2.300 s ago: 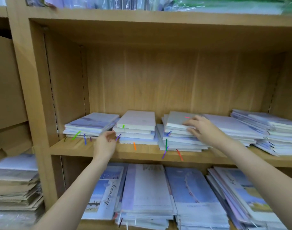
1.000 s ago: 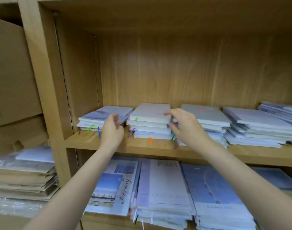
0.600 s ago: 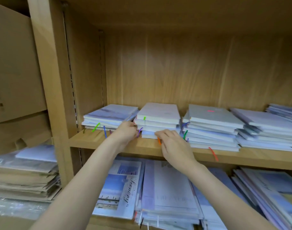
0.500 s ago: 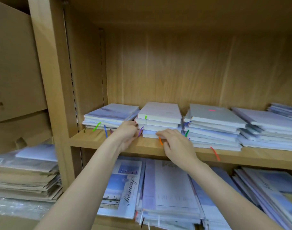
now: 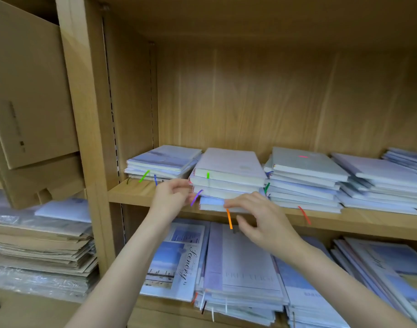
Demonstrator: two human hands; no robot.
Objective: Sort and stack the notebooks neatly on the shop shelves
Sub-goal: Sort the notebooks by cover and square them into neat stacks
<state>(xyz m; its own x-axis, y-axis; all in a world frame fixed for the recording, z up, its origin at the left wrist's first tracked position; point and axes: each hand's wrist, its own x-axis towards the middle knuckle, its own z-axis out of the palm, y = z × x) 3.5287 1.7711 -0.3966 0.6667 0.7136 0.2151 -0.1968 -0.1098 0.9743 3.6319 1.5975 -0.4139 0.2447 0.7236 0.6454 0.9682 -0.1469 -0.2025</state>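
Several stacks of pale, wrapped notebooks lie on the wooden shelf (image 5: 136, 194). The second stack from the left (image 5: 228, 162) has green, purple and orange ribbon markers hanging from its front. My left hand (image 5: 172, 196) grips that stack's front left corner with curled fingers, next to the purple ribbon. My right hand (image 5: 257, 216) lays its fingertips on the front edge of the bottom notebook (image 5: 211, 202), which sticks out a little; the thumb hangs free below the shelf edge. Other stacks sit to the left (image 5: 165, 158) and right (image 5: 304, 164).
More notebook stacks (image 5: 378, 170) fill the shelf to the right. Larger notebooks (image 5: 245, 263) lie side by side on the shelf below. A cardboard box (image 5: 30, 95) leans in the left bay above flattened cardboard and wrapped packs (image 5: 37, 245). An upright post (image 5: 84, 114) divides the bays.
My right hand left the third stack and came to the front of the second stack. My left hand closed in on that stack's left corner. The view moved nearer and left.
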